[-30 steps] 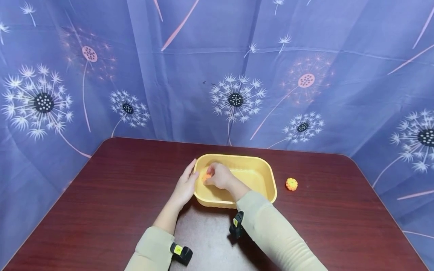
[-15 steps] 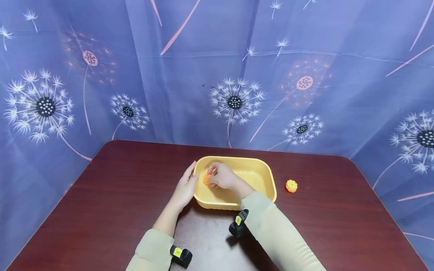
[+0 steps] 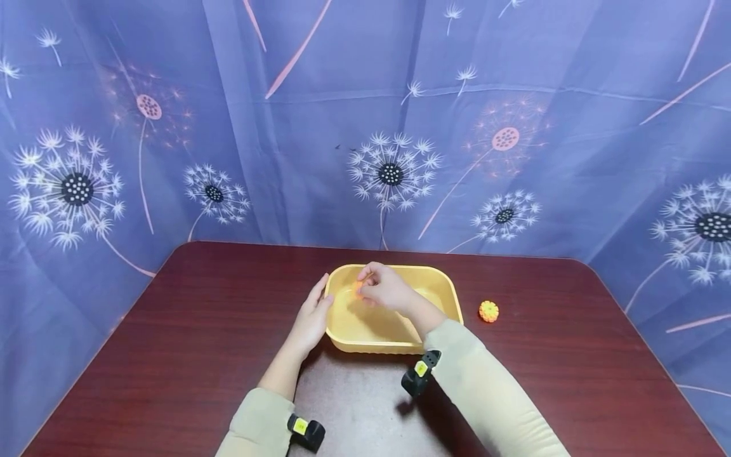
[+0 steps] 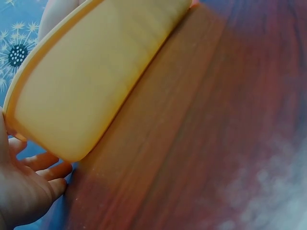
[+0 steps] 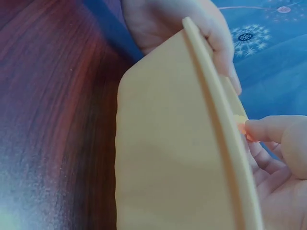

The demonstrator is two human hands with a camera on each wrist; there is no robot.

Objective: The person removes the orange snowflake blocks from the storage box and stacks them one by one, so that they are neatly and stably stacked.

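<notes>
My left hand (image 3: pixel 309 320) holds the left end of a yellow plastic basin (image 3: pixel 394 348). Its thumb lies over the rim, and the fingers spread along the outer wall, as the left wrist view shows on the basin's corner (image 4: pixel 72 143). Over the basin's left part, my right hand (image 3: pixel 388 291) pinches a small orange piece (image 3: pixel 359 289) between thumb and fingertips. Fingers cover most of that piece; in the right wrist view a bit of its orange and yellow edge (image 5: pixel 241 125) shows beyond the rim.
To the right of the basin, a small orange-and-yellow flower-shaped piece (image 3: pixel 488 311) lies on the dark red wooden table (image 3: pixel 217 343). A blue curtain (image 3: pixel 308 158) with dandelion prints hangs behind the table and at its sides.
My right hand has lifted the orange piece from the basin's left part and moved slightly right and farther back. My left hand keeps its place at the basin's end.
</notes>
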